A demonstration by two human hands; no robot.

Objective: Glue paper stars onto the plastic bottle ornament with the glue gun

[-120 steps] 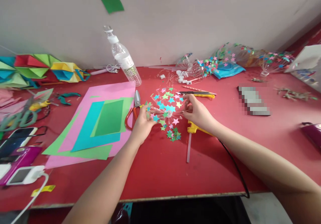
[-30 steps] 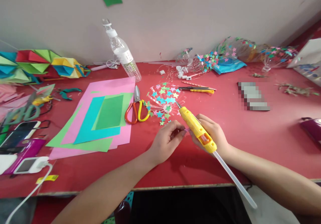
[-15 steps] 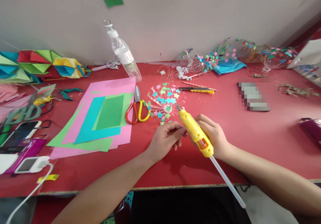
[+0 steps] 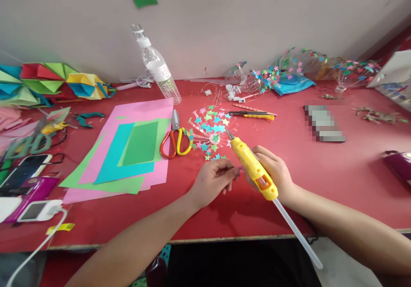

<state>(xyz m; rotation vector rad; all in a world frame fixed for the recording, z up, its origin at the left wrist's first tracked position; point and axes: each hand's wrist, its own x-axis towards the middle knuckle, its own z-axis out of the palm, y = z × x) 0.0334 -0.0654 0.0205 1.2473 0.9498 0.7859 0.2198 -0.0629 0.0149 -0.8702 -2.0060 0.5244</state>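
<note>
My right hand [image 4: 275, 171] is wrapped round a yellow glue gun [image 4: 250, 165], its nozzle pointing up and left and a clear glue stick [image 4: 297, 233] trailing out of its back over the table edge. My left hand [image 4: 213, 180] is closed in a pinch just left of the gun, holding something small that I cannot make out. Beyond the nozzle lies a clear plastic piece covered with coloured paper stars [image 4: 210, 126], with loose stars scattered around it on the red table [image 4: 321, 171].
Orange and yellow scissors [image 4: 175, 139] lie beside stacked pink, teal and green paper sheets [image 4: 131, 150]. A water bottle [image 4: 157, 68] leans at the wall. A yellow utility knife [image 4: 253, 115], more star-covered plastic pieces [image 4: 289, 70], phones [image 4: 22, 180] and folded paper shapes [image 4: 48, 83] fill the far and left sides.
Four seconds ago both hands held the star-covered plastic piece; it now lies on the table. My right hand has taken up the glue gun and my left hand pinches beside it.
</note>
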